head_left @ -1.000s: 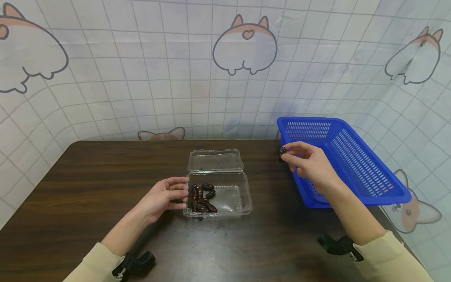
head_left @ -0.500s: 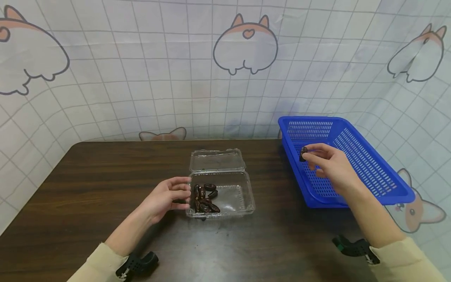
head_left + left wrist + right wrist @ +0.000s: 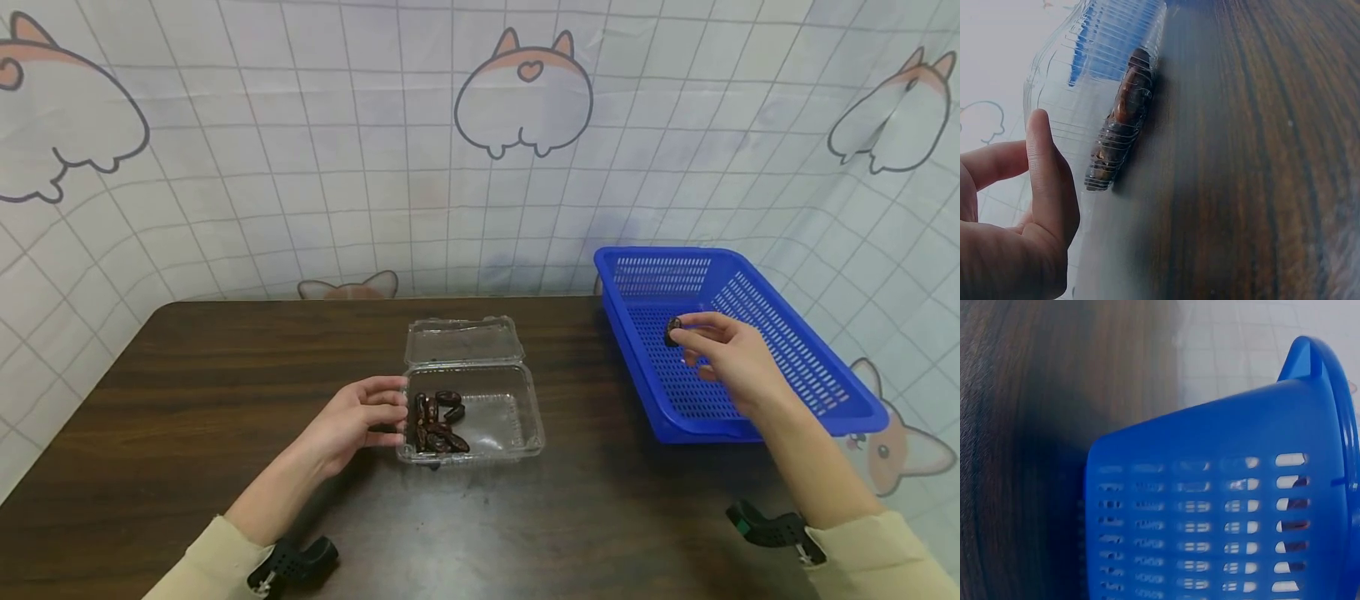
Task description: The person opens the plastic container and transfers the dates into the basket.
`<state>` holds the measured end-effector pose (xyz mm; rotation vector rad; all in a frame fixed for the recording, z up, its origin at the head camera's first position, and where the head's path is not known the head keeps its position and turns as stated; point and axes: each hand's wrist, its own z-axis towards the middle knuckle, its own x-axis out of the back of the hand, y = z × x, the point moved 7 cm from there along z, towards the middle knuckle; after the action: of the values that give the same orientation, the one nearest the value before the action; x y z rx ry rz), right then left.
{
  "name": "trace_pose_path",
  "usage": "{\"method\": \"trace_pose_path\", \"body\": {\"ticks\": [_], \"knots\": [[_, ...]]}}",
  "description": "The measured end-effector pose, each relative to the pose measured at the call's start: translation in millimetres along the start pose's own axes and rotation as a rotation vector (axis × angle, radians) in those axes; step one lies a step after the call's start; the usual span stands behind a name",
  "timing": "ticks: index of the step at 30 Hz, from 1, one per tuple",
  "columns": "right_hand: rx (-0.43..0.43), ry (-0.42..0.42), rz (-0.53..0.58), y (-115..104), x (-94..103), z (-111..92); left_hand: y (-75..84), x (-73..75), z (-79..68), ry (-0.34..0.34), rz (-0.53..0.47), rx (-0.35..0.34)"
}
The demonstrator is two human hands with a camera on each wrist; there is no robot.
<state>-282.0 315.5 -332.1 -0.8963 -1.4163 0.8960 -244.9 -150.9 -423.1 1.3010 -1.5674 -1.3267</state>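
In the head view my right hand (image 3: 731, 354) pinches a dark brown date (image 3: 672, 332) between thumb and fingertips, over the inside of the blue plastic basket (image 3: 678, 427). The clear plastic clamshell box (image 3: 491, 421) lies with its lid (image 3: 461, 342) folded back, away from me. Several dates (image 3: 438, 429) are gathered at its left side. My left hand (image 3: 363, 414) is at the box's left edge, fingers extended with their tips at the rim. In the left wrist view, dates (image 3: 1125, 112) show through the clear wall beside that hand. The basket wall hides most of the right hand in the right wrist view.
A dark wood-grain table (image 3: 225, 375) carries the box and the basket, which stands at the right side. Behind and to the right hangs a white gridded cloth (image 3: 337, 167) with cartoon dogs. A black wrist device (image 3: 292, 560) is strapped at each sleeve.
My right hand has moved right with the date, from the basket's left rim to over its inside. The left hand stays at the box; the whole head view shifts slightly.
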Motion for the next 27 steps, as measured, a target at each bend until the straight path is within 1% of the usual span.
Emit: {"method": "trace_pose_path", "body": {"ticks": [5, 10, 15, 19, 27], "knots": [[-0.012, -0.006, -0.013, 5.0, 4.9, -0.8, 3.0, -1.2, 0.5, -0.004, -0.003, -0.008], [-0.025, -0.02, -0.026, 9.3, 7.0, -1.0, 2.4, 1.0, 0.5, 0.007, -0.001, -0.005], [-0.026, -0.018, -0.04, 10.6, 9.0, -0.6, 0.8, 3.4, 1.8, 0.018, 0.006, -0.006], [-0.03, -0.028, -0.058, 9.8, 8.1, -1.8, -2.0, 3.8, 1.1, 0.019, 0.013, -0.002], [-0.029, -0.059, -0.138, 8.8, 2.9, -7.2, -4.2, 3.3, -0.9, 0.015, 0.009, -0.011]]}}
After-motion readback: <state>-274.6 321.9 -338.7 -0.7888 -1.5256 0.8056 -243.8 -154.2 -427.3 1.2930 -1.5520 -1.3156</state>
